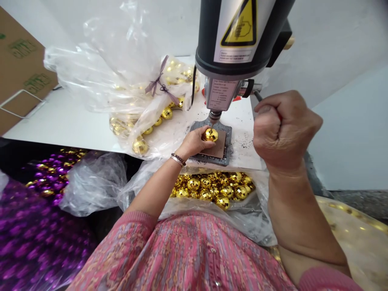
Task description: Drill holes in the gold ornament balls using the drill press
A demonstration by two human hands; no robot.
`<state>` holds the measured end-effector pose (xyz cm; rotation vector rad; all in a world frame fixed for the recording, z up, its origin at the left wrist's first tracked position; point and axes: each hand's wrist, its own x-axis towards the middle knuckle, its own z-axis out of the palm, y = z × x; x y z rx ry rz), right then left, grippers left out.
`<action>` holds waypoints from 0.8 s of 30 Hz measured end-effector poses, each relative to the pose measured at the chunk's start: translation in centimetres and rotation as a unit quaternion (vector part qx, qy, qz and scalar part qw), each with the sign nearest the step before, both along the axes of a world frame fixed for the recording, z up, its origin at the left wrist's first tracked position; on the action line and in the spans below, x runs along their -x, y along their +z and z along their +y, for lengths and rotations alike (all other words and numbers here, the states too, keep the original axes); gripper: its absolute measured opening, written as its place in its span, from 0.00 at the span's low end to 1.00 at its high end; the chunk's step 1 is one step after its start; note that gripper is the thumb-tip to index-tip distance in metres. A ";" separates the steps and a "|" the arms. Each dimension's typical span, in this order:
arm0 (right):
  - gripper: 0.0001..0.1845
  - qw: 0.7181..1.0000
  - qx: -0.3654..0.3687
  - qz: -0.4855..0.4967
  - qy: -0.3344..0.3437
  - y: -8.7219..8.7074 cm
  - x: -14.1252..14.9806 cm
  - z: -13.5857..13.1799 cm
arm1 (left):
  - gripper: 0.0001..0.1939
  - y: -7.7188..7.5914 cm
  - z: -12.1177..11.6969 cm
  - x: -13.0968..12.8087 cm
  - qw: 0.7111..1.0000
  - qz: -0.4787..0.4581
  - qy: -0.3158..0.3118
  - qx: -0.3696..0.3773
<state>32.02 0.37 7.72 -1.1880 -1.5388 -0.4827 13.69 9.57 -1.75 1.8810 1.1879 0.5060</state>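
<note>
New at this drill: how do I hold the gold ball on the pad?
Cup the gold faceted ball from the near side, as the left hand does: it's round and could roll on the flat brown pad, so leave its top free.

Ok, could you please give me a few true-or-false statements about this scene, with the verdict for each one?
1. The left hand holds a faceted gold ball on a brown pad. True.
2. The right hand lies flat on the white table. False: it is clenched around a dark handle.
3. The plastic bag tied with purple ribbon holds silver balls. False: it holds gold balls.
4. A yellow warning triangle is on the machine head. True.
5. The bracelets are on the right wrist. False: they are on the left wrist.
</note>
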 end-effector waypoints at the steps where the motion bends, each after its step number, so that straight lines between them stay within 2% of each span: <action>1: 0.11 1.000 0.000 0.001 0.003 -0.2 0.0 0.0 | 0.38 0.0 0.0 0.0 1.000 0.000 -0.001 0.000; 5: 0.12 0.999 0.016 0.015 -0.027 -0.9 0.1 -0.1 | 0.36 -0.3 -0.2 0.0 1.000 -0.003 0.004 -0.008; 8: 0.13 0.999 -0.009 0.006 -0.046 -1.7 0.4 -0.1 | 0.34 -0.5 -0.3 -0.1 1.000 -0.003 0.011 -0.021; 10: 0.13 0.999 -0.026 0.006 -0.047 -2.2 0.5 0.0 | 0.32 -0.5 -0.3 -0.1 1.000 -0.001 0.012 -0.029; 14: 0.15 0.997 -0.002 0.060 -0.045 -3.3 0.6 0.3 | 0.28 -0.4 -0.5 -0.1 1.000 0.000 0.002 -0.027; 19: 0.18 0.996 -0.028 0.080 -0.035 -5.0 1.2 0.2 | 0.28 -0.4 -0.5 0.0 1.000 -0.001 0.004 -0.027; 22: 0.22 0.994 -0.047 0.095 -0.032 -4.6 1.7 0.4 | 0.29 -0.3 -0.6 0.0 1.000 0.007 0.008 -0.027; 24: 0.25 0.991 -0.049 0.116 -0.037 -3.1 1.6 0.9 | 0.29 -0.1 -0.7 -0.1 0.999 0.014 0.010 -0.027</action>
